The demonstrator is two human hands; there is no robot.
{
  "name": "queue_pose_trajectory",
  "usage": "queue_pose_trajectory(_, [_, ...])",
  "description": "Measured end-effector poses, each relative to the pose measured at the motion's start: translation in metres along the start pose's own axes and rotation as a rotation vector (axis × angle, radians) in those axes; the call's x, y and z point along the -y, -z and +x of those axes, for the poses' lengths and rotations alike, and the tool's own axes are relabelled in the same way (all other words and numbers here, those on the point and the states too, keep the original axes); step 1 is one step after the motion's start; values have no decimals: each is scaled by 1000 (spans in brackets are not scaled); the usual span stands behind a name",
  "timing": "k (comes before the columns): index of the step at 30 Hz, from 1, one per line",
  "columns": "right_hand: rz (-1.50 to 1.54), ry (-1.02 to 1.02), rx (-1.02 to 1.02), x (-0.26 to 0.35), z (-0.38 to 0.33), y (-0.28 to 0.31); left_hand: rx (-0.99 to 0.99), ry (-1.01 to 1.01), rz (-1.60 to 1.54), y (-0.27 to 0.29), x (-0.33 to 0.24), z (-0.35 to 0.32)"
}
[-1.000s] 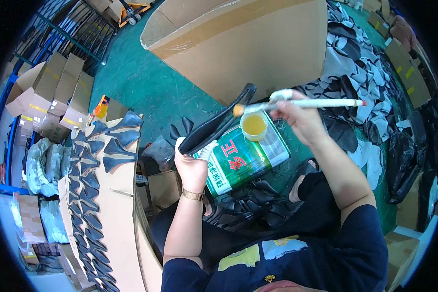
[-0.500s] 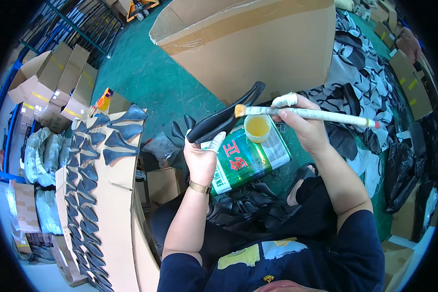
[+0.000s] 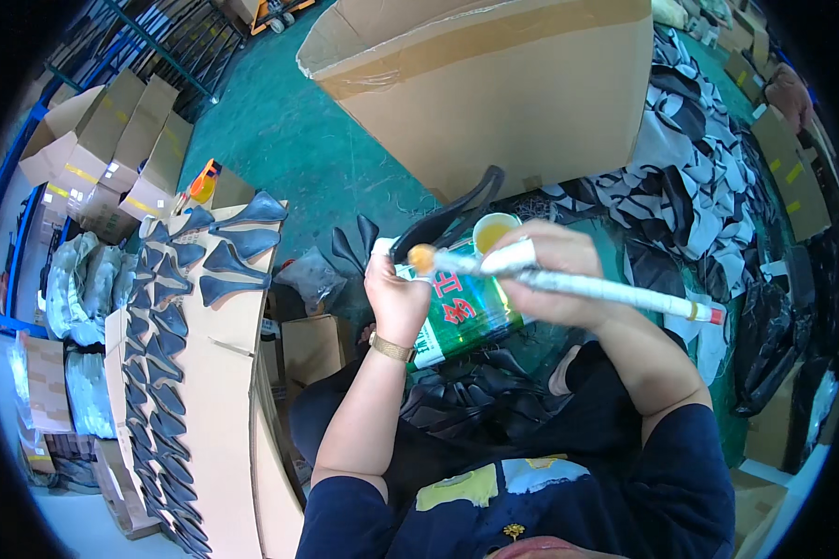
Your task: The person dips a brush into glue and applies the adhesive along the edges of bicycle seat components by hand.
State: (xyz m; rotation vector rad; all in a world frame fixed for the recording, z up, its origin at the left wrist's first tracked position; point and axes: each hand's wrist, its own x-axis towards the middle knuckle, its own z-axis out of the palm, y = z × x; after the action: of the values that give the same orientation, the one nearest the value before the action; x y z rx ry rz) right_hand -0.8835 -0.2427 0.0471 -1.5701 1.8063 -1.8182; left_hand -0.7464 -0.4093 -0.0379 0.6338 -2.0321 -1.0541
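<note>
My left hand (image 3: 397, 296) grips a long curved black shoe piece (image 3: 449, 216) that points up and to the right. My right hand (image 3: 557, 272) holds a white-handled brush (image 3: 595, 289) level, its yellow glue-soaked tip (image 3: 422, 258) touching the black piece just above my left hand. Below both hands stands a green glue can (image 3: 461, 312) with an open round mouth (image 3: 492, 231) full of yellow glue. A heap of black pieces (image 3: 466, 401) lies on my lap.
A long cardboard board (image 3: 216, 373) on my left carries rows of several dark pieces (image 3: 228, 263). A big cardboard box (image 3: 494, 84) stands ahead on the green floor. Black and white cut pieces (image 3: 690, 177) are piled at right. Flat cartons (image 3: 112, 140) lie far left.
The brush has come away from the can's mouth and moved left and down onto the black piece. Both hands now sit lower in view, over the can.
</note>
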Motion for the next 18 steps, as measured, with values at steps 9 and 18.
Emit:
queue_pose_trajectory(9, [-179,50,-96,-20,-3,30,-63,38,-297,4,-11,4])
queue_pose_trajectory(18, [-359,64,-257,-53,9,65,15,136,-353,12,-10,3])
